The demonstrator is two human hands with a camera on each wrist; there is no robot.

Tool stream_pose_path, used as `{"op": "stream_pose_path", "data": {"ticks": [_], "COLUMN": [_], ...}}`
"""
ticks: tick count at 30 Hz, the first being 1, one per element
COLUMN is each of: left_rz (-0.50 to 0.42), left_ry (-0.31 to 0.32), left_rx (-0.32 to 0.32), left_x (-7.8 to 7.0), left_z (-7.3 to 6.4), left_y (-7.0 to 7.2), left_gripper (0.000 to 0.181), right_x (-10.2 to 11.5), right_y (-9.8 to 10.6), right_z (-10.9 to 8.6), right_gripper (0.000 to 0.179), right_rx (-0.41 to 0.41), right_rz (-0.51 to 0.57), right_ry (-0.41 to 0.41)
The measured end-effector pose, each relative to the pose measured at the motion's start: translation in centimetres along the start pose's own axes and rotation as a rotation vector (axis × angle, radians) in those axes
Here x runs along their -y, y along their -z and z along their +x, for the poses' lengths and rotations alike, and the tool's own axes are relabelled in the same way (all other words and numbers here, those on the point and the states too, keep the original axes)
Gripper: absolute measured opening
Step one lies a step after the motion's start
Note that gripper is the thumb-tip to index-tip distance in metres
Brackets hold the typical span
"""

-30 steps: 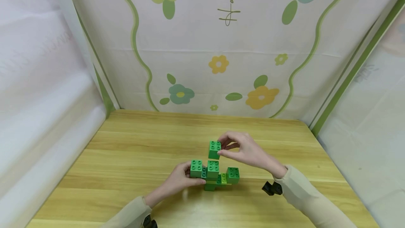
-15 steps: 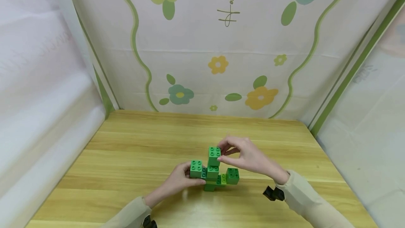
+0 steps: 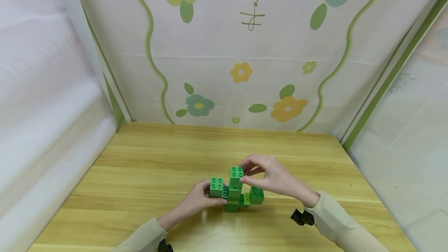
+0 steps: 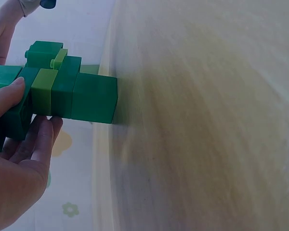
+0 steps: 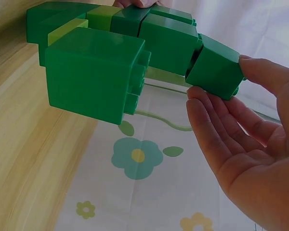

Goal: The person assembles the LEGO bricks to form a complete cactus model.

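Observation:
A structure of green toy building blocks [image 3: 231, 207] stands upright on the wooden table, with raised blocks on its left arm [image 3: 216, 188] and right arm [image 3: 257, 196]. My left hand [image 3: 197, 200] grips it from the left, thumb [image 4: 12, 94] on the near side and fingers behind. Between thumb and fingertips, my right hand [image 3: 269, 174] pinches a green studded block [image 3: 236, 180] at the top of the central column. In the right wrist view this block [image 5: 215, 67] sits tilted against the column's upper block [image 5: 166, 43], with a narrow dark gap along part of the joint. Light green pieces [image 4: 45, 91] show within the structure.
The wooden table [image 3: 147, 158] stretches around the structure. A flower-printed white cloth [image 3: 210, 42] hangs behind the table's far edge, with white cloth walls at left [image 3: 45, 100] and right [image 3: 402, 127].
My right hand has lowered its block from above the central column down onto the column's top. The left hand keeps its grip, and the structure has stayed nearly still.

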State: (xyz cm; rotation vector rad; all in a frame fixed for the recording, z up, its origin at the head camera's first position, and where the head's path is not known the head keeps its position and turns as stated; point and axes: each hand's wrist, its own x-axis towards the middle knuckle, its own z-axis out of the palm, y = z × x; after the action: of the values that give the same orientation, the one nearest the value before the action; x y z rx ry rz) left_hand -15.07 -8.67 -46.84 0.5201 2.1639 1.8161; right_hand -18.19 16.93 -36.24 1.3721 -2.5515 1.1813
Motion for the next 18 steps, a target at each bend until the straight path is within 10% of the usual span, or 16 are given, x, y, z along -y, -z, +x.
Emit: {"op": "stream_pose_path", "data": {"ticks": [18], "left_rz": [-0.009], "left_ry": [0.009], "left_rx": [-0.005], "left_x": [-0.01], "left_z": [-0.03], "left_y": [0.00], "left_gripper": [0.049], "right_x": [0.30], "right_y": [-0.18], "right_z": [-0.04], "right_gripper": [0.028], "right_rx": [-0.008], "right_rz": [-0.077], "right_ry": [0.132]}}
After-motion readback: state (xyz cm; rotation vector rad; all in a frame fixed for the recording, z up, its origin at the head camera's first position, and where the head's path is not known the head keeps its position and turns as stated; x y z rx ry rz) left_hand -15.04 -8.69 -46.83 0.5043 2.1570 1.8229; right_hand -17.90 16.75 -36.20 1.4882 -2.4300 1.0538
